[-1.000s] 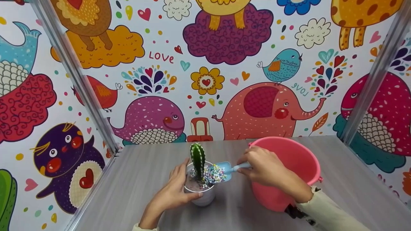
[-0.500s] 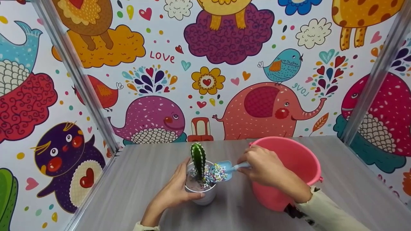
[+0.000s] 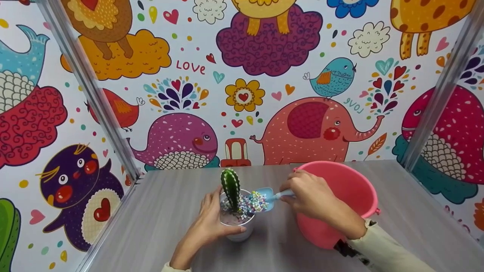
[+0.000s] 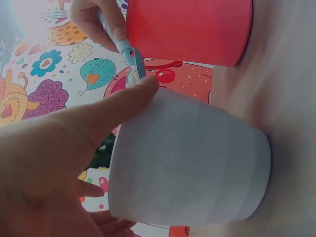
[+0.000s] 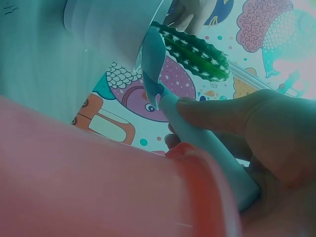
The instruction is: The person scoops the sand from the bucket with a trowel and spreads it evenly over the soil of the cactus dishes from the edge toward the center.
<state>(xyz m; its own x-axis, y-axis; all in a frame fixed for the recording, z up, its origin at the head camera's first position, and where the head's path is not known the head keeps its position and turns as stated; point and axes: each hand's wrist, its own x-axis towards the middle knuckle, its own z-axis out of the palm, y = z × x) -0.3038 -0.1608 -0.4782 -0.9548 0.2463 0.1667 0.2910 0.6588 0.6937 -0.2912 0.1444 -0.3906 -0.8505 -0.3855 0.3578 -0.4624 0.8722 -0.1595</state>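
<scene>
A green cactus (image 3: 230, 189) leans slightly left in a white pot (image 3: 240, 235) that stands on the table. My left hand (image 3: 207, 226) holds the pot around its upper part, thumb in front and fingers at the far left side. In the left wrist view the thumb (image 4: 123, 102) lies along the pot's rim. With my right hand (image 3: 312, 196) I grip the handle of a small light-blue shovel (image 3: 269, 196). Its blade, loaded with colourful pebbles (image 3: 258, 202), rests over or against the pot's right rim. More pebbles lie on the grey soil around the cactus.
A pink bucket (image 3: 355, 185) stands on the right, directly beneath and behind my right forearm; its inside is partly hidden. The grey wood-look table (image 3: 151, 211) ends at a wall (image 3: 242, 49) printed with cartoon animals. Metal posts (image 3: 89, 88) run along the corners.
The cactus has tipped a little to the left. My left hand and the pot have shifted very slightly right. The shovel blade has risen slightly; the right hand has hardly moved.
</scene>
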